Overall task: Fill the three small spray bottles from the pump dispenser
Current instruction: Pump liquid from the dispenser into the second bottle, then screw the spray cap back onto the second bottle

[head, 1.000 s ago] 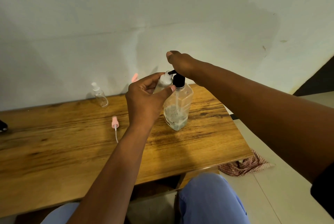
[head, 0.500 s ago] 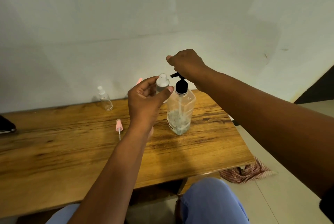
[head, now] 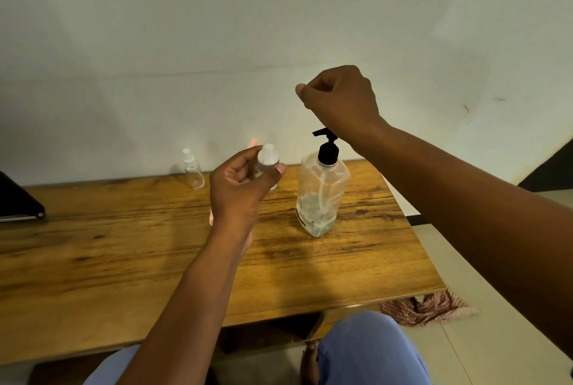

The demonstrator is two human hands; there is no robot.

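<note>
Blocking much of the small spray bottle (head: 268, 158), the left hand (head: 238, 189) holds it upright above the table (head: 93, 260), thumb and fingers curled round its body; only its capless neck and shoulder show, and its fill level cannot be read. A pink object (head: 211, 219) at the wrist's left edge is mostly covered and cannot be identified. Another pink tip (head: 253, 140) shows behind the fingers, against the wall. The right hand (head: 341, 102) hangs above the pump dispenser (head: 321, 195), fingers curled into a loose fist, apart from the black pump head; whether it holds anything cannot be told. The dispenser stands on the table with a low level of liquid. A second capped spray bottle (head: 193, 170) stands at the back edge. A dark flat object (head: 18, 201) is cut off at the left. A patterned cloth (head: 424, 307) lies on the floor beside the table.
</note>
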